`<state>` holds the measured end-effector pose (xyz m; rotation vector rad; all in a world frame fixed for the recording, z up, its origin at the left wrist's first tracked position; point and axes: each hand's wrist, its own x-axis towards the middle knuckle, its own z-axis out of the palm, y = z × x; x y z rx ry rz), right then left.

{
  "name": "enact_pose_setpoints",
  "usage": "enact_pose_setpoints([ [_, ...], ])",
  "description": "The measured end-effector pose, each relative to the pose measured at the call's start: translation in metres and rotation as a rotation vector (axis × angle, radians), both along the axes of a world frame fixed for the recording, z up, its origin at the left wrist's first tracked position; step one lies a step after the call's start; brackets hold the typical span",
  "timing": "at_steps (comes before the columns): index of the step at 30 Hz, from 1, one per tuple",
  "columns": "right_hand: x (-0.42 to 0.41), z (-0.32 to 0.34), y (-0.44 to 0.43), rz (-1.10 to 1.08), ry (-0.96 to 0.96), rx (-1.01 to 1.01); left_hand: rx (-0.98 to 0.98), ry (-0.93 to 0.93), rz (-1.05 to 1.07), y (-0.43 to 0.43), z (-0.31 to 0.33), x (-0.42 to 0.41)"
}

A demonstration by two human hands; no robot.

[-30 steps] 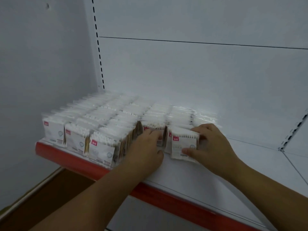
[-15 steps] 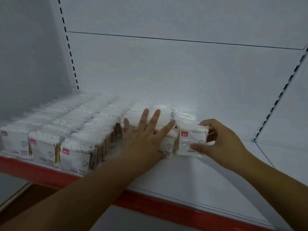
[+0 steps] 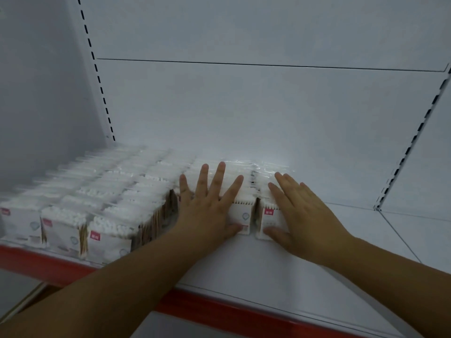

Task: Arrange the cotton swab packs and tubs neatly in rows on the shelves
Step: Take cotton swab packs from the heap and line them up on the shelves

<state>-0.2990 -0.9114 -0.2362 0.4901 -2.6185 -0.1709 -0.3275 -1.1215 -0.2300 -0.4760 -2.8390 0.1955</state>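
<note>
cotton swab packs [image 3: 109,211] blur leftward, partly under both flat hands.

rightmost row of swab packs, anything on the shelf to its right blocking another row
Nothing visible. The right hand lies flat on the rightmost row, the left hand on the row beside it; the shelf to the right shows only bare surface.

From my head, the one camera looks forward and down, close over my left hand [image 3: 207,213] and right hand [image 3: 302,215].

Open shelf [image 3: 353,240] right of packs [image 3: 107,230], seemingly
</note>
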Motion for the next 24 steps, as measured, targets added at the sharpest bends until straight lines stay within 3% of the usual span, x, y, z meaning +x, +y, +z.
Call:
enact_pose_setpoints([
  [7,-0.016,0.006,-0.009,-0.034,-0.148,0.017,-0.056,-0.115,0.005,-0.002,0.007,-0.014],
  [12,-0.026,-0.005,-0.015,-0.048,-0.082,-0.017,-0.08,-0.163,-0.027,-0.008,0.012,-0.016],
  [17,-0.023,-0.005,-0.013,-0.029,-0.085,0.018,-0.07,-0.113,-0.036,-0.007,0.01,-0.018],
  [24,-0.011,0.014,-0.016,-0.1,-0.27,0.067,-0.098,-0.083,-0.018,-0.002,0.017,-0.013],
])
